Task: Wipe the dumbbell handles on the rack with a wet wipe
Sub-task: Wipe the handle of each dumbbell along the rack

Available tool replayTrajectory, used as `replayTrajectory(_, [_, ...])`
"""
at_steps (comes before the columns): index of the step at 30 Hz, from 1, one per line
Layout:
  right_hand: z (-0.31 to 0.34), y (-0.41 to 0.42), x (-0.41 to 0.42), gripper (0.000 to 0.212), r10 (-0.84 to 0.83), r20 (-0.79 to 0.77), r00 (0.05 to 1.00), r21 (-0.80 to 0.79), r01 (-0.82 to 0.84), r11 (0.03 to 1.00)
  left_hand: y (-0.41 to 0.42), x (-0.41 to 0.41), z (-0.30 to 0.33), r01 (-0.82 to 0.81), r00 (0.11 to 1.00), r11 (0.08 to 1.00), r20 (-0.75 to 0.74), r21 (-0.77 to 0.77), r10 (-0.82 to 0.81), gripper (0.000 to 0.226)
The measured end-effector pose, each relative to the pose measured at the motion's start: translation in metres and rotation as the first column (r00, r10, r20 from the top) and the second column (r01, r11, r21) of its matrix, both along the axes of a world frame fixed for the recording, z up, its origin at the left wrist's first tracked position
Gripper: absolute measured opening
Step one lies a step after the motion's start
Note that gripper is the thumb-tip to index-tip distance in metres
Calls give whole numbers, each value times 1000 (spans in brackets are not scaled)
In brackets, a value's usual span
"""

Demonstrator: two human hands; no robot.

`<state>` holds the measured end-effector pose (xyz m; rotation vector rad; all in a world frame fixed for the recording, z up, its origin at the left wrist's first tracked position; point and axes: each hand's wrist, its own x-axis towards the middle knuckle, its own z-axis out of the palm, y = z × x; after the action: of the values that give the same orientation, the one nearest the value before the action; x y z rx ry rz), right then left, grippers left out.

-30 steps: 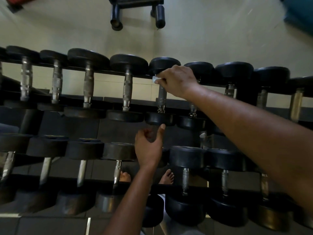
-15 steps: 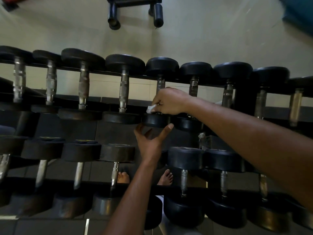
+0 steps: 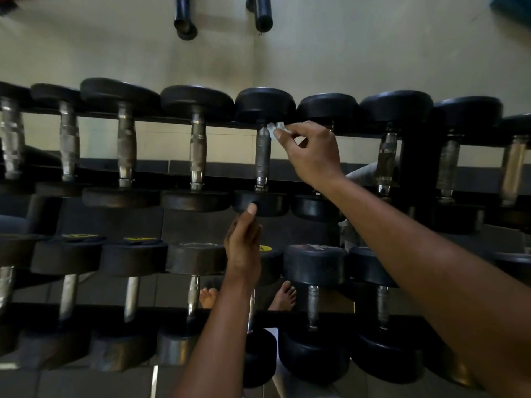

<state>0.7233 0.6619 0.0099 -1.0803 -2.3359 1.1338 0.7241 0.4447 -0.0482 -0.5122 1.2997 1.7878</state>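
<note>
A two-tier dumbbell rack (image 3: 172, 122) is running across the frame, and it is carrying two rows of black-headed dumbbells with metal handles. The upper row is lying across the middle of the frame, its far heads resting along a dark rail; the lower row is sitting across the bottom half.

Just right of centre in the upper row, the right hand (image 3: 313, 152) is pinching a small crumpled white wet wipe (image 3: 275, 128) between thumb and fingertips. The wipe is touching the top end of one dumbbell handle (image 3: 263, 156), right where the handle is meeting its far black head (image 3: 265, 103). The right forearm is reaching in from the lower right corner and is covering the handle of the next dumbbell to the right.

The left hand (image 3: 244, 245) is rising from the bottom centre, fingers loosely bent and holding nothing, with the thumb tip lying against the near head (image 3: 270, 203) of the same dumbbell.

Two heads in the lower row, left of centre, are showing yellow labels (image 3: 139, 239); the print is too small to read.

Through the gap in the lower tier, two bare feet (image 3: 284, 295) are standing on a dark tiled floor. Beyond the rack, the upper part of the frame is showing a pale floor (image 3: 373, 53), with two black tube-like legs (image 3: 184, 21) of some equipment at the top centre.
</note>
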Motion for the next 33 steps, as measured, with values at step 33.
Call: replayTrajectory(33, [7, -26, -22, 20, -46, 65, 997, 88, 41, 995, 18, -71, 100, 156, 399, 391, -304, -907, -865, 47])
